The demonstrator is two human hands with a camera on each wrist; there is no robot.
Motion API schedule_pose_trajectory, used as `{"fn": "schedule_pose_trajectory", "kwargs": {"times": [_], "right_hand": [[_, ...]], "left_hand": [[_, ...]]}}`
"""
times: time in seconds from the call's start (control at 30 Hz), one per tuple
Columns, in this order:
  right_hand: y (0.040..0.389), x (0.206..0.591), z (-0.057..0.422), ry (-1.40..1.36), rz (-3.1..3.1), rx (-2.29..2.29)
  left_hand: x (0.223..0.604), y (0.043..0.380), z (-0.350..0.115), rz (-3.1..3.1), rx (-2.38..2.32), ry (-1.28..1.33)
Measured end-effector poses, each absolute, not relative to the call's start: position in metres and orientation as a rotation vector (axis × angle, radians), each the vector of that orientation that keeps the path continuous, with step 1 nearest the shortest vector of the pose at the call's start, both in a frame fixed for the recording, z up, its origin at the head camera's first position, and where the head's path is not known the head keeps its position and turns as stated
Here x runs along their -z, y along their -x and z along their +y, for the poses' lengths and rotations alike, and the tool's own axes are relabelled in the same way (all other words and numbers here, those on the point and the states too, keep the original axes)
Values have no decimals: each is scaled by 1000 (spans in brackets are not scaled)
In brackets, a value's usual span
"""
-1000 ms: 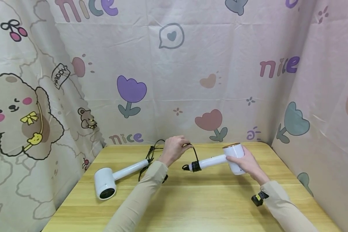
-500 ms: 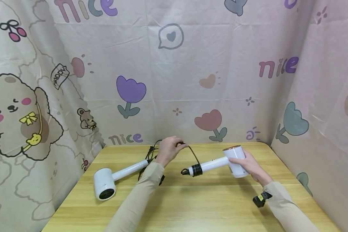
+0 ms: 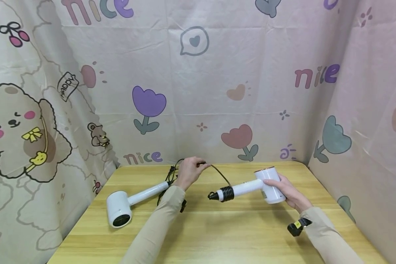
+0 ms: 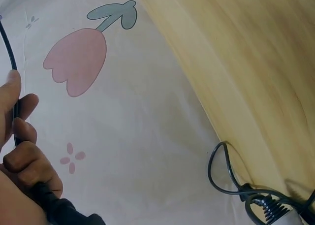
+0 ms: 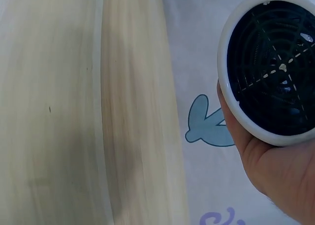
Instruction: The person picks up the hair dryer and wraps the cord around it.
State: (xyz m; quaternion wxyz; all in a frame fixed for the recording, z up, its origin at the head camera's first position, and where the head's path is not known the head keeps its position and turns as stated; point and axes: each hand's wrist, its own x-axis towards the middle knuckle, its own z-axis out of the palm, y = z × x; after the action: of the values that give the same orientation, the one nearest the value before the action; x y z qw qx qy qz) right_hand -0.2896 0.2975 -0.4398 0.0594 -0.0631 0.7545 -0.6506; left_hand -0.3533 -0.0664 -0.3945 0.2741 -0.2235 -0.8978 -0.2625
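Held above the table, a white hair dryer has its round head gripped by my right hand. Its dark grille fills the upper right of the right wrist view, with the palm under the rim. Black cord is wound in several turns round the end of the handle. From those coils it rises to my left hand, which pinches it between thumb and fingers. In the left wrist view the cord runs through the fingertips, and a thicker black piece emerges below the curled fingers.
A second white hair dryer lies on the left of the wooden table, its handle pointing toward the back. Its loose black cord lies behind my left forearm. Patterned curtain hangs behind the table and on both sides.
My left hand has shifted slightly left and down, drawing the cord into a flatter, longer slope. The held hair dryer has tilted and moved a little right and down. The second dryer has stayed put.
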Motion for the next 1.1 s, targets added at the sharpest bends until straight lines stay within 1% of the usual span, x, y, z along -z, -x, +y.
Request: {"fn": "schedule_pose_trajectory", "kwargs": {"times": [0.3,0.67,0.97,1.1], "right_hand": [[288,439,299,203,2188,2030],[285,436,300,162,1972,2164],[287,431,299,21,1563,2369],[289,430,298,-48,1408,2448]], "left_hand": [[398,353,-63,-2501,730,518],[409,351,-57,-2600,903,537],[412,349,-55,-2646,1014,565],[416,348,-52,-2668,958,627]]}}
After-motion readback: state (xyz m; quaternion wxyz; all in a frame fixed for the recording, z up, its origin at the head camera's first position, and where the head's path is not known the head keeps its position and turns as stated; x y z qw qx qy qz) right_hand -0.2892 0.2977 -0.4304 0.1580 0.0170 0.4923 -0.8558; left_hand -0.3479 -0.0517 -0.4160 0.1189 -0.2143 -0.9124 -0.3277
